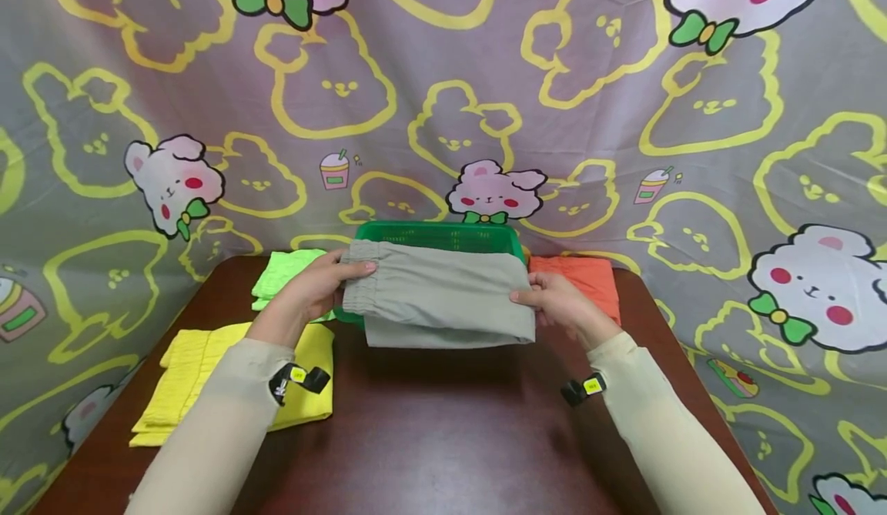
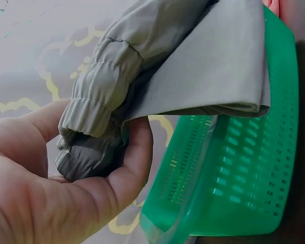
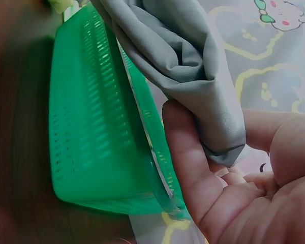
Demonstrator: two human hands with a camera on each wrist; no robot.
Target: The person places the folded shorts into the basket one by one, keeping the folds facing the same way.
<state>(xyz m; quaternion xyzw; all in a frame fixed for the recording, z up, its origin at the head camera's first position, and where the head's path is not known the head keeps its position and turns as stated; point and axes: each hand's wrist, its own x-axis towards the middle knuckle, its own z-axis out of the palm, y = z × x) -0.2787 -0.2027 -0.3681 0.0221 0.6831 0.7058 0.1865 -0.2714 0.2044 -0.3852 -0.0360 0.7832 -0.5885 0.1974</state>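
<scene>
A folded pair of grey pants [image 1: 443, 288] is stretched between both hands in front of the green basket [image 1: 485, 238], hiding much of it. At the gathered elastic waistband my left hand [image 1: 312, 284] grips the left end, thumb on the near side. The left wrist view shows the fingers curled beneath the waistband [image 2: 91, 114]. My right hand [image 1: 564, 307] pinches the other end between thumb and fingers. Seen from the right wrist, this end of the pants [image 3: 213, 107] hangs in soft folds beside the slotted basket wall [image 3: 91, 127].
Folded yellow clothing [image 1: 312, 384] lies on the left of the brown table [image 1: 443, 430], near my left forearm. Behind it is a bright green folded piece [image 1: 280, 272]. An orange one [image 1: 585, 280] sits right of the basket. A patterned curtain [image 1: 443, 61] hangs behind the table.
</scene>
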